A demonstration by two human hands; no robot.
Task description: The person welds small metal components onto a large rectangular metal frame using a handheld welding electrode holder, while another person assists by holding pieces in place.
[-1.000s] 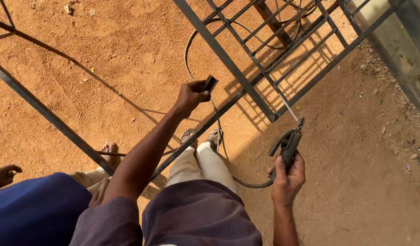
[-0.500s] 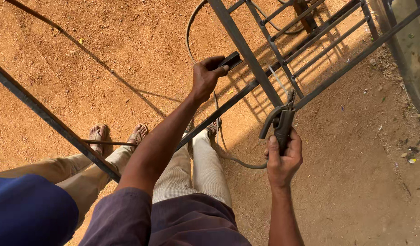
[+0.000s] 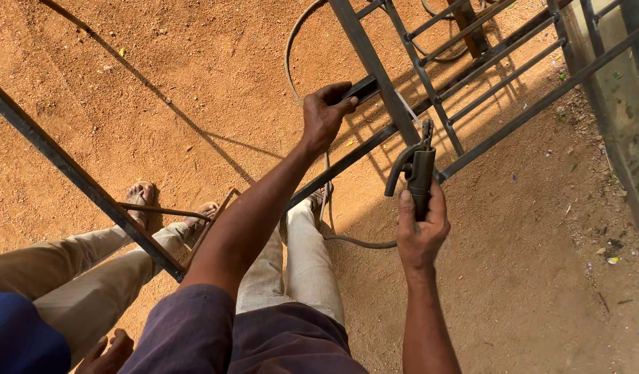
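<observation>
At far left a long steel bar (image 3: 70, 173) runs diagonally over red dirt (image 3: 195, 83). Beside it sit a co-worker's legs in tan trousers (image 3: 63, 270), sandalled feet (image 3: 143, 201) near a thin rod (image 3: 164, 212); one of their hands (image 3: 108, 353) shows at the bottom edge. The person's own pale trousers (image 3: 292, 263) stand in the middle. Their left hand (image 3: 326, 114) reaches forward, fingers curled shut around a dark flat bar (image 3: 361, 88) that lies against an upright of the gate frame (image 3: 375, 69). A cable (image 3: 292, 48) loops over the ground behind it and trails under the frame. Further right, the right hand (image 3: 420, 225) is closed in a full grip on the handle of an electrode holder (image 3: 416, 166), held upright just beside the frame's lower rail, its electrode (image 3: 407, 111) angled up against the upright. A grey wall (image 3: 627, 118) stands at far right.
</observation>
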